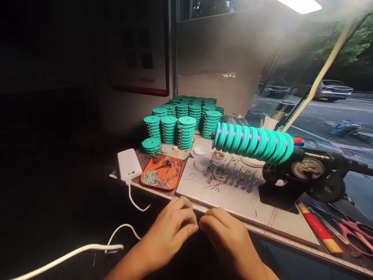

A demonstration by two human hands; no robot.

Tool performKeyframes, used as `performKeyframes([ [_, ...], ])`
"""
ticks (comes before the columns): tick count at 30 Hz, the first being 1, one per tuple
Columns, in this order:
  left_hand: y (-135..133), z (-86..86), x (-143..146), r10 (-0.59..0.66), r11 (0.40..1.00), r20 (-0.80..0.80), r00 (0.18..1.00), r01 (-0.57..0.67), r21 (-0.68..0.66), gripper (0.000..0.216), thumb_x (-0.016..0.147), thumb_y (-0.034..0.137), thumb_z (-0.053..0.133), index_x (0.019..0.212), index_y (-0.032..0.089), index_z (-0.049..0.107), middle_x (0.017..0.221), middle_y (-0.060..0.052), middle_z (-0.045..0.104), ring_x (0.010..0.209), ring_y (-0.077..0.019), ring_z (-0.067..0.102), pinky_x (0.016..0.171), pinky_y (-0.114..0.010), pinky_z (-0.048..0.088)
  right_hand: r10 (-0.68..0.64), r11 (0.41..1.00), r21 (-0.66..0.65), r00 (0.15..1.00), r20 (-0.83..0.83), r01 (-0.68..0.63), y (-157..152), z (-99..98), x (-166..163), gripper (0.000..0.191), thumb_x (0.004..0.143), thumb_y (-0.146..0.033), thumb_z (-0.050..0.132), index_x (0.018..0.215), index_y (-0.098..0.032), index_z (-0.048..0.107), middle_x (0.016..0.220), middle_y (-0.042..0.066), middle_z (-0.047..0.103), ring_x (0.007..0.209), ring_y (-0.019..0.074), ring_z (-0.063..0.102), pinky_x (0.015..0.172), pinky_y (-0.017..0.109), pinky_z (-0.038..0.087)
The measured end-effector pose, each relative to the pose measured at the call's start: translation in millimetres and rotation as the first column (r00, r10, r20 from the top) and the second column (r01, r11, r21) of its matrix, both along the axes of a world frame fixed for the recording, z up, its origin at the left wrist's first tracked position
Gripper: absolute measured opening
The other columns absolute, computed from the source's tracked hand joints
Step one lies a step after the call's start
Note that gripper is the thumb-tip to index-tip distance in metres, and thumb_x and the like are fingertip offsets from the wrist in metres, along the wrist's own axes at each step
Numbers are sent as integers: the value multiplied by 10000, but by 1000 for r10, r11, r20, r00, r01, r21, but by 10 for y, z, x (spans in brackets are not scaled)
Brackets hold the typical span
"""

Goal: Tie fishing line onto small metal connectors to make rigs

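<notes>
My left hand [177,221] and my right hand [225,231] are close together at the front edge of a pale work board [210,190]. The left thumb and fingers are pinched together, and the right fingers are curled in. Whatever lies between the fingertips is too small or hidden to make out. Just beyond them on the board are a few thin wire-like pieces [215,188] and a row of small metal pieces on upright pins [240,181]. A small round dish [221,174] of tiny metal parts sits among them.
An orange tray [178,181] of small parts and a white power bank [129,165] with a cable lie left. Stacked green spools [186,130] stand behind. Right are a black winding machine [305,171] carrying green rings [253,144], a red-handled tool [319,227] and scissors [354,237].
</notes>
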State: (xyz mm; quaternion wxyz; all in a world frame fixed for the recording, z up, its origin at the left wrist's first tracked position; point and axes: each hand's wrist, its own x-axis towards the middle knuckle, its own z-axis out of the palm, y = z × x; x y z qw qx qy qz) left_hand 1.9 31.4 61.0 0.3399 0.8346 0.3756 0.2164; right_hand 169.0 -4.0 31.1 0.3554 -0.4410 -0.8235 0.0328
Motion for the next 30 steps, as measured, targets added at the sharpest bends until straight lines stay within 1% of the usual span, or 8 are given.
performKeyframes([
  [7, -7, 23, 9, 49, 998, -12, 999, -49, -33, 82, 748, 143, 598, 674, 177, 583, 848, -11, 534, 867, -162, 507, 774, -274, 390, 12, 999, -48, 997, -71, -16, 1, -53, -11, 262, 905, -204, 346, 723, -179, 533, 641, 29, 549, 592, 145, 469, 516, 232, 359],
  [12, -16, 29, 23, 59, 998, -16, 998, -59, -8, 99, 724, 111, 622, 657, 172, 582, 837, -6, 523, 862, -155, 500, 767, -270, 382, 22, 992, -118, 995, -98, -34, -5, -42, -13, 181, 878, -164, 386, 758, -181, 520, 681, 31, 556, 622, 152, 478, 531, 238, 368],
  [18, -26, 24, 20, 79, 997, -35, 996, -79, 8, 112, 695, 94, 648, 640, 166, 583, 841, -6, 523, 858, -155, 497, 765, -276, 379, 38, 980, -190, 992, -117, -60, -16, -19, -15, 155, 865, -134, 387, 775, -184, 503, 707, 38, 556, 650, 163, 484, 547, 251, 378],
  [24, -9, 15, 31, 89, 996, -49, 995, -88, 20, 135, 671, 78, 663, 631, 169, 572, 841, -7, 531, 862, -162, 496, 756, -281, 381, 34, 966, -251, 994, -104, -59, -22, -34, -19, 146, 863, -134, 392, 766, -188, 488, 718, 31, 545, 662, 164, 484, 554, 254, 376],
  [30, 6, 26, 60, 100, 995, -93, 991, -96, 40, 154, 645, 74, 680, 642, 175, 564, 824, -2, 538, 845, -169, 498, 726, -287, 386, 32, 961, -272, 997, -67, -49, -7, -55, -25, 161, 862, -135, 396, 767, -189, 513, 722, 30, 545, 670, 167, 491, 551, 251, 374],
])
